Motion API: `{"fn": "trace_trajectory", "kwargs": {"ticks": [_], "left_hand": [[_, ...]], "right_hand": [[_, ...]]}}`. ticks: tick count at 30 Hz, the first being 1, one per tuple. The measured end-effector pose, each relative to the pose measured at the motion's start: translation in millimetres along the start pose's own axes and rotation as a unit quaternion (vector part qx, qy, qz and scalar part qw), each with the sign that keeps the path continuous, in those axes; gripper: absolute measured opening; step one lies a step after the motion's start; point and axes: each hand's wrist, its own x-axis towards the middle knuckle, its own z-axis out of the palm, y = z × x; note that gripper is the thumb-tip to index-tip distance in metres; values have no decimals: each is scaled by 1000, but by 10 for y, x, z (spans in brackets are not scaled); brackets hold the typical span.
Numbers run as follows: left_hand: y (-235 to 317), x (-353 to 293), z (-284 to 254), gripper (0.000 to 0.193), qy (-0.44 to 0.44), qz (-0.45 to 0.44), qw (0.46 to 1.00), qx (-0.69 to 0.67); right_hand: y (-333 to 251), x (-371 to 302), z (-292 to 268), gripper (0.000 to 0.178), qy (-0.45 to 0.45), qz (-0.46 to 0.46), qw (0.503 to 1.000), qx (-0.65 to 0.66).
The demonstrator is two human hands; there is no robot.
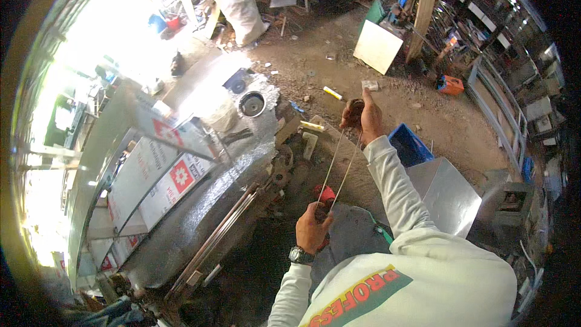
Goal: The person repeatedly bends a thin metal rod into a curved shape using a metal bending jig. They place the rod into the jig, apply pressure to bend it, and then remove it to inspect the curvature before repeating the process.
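Two thin pale strands [332,168], possibly cord or wire, run taut between my hands, nearly side by side. My left hand [311,229], with a dark watch on its wrist, is closed at their near end. Beside its fingers shows a red object [325,193] whose kind I cannot make out. Farther out and to the right, my right hand [369,120] grips the far end, one finger pointing up. A brownish patch at its curled fingers is too unclear to name. Below the strands lies a grey surface [351,224] with a green strip [381,230] on it.
At left stands a worktable [206,221] with a shiny covering, bearing bent sheet panels [145,172] and a round metal part [252,104]. To the right are a blue crate [410,145], a metal box [445,197] and metal frames [496,115]. A white sack [241,13] stands farther back.
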Motion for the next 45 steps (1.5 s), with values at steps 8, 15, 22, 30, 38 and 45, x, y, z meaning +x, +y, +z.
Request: {"fn": "trace_trajectory", "kwargs": {"ticks": [8,15,22,30,38,45], "left_hand": [[-71,-821,-590,29,68,21,997,-15],[-142,-968,-656,26,50,17,992,-114],[-319,-509,-750,40,71,-21,976,-207],[-132,553,-978,58,219,-32,974,43],[-875,1550,-884,33,289,-202,916,-194],[-1926,1557,-622,33,376,-300,843,-241]], "right_hand": [[78,-746,643,53,-68,-1,995,67],[40,-846,852,48,-99,28,993,66],[61,-395,1230,69,-195,92,976,40],[530,582,1712,75,-311,231,917,95],[1916,908,1800,38,-387,330,855,-100],[2977,895,1581,22,-480,346,768,-245]]}}
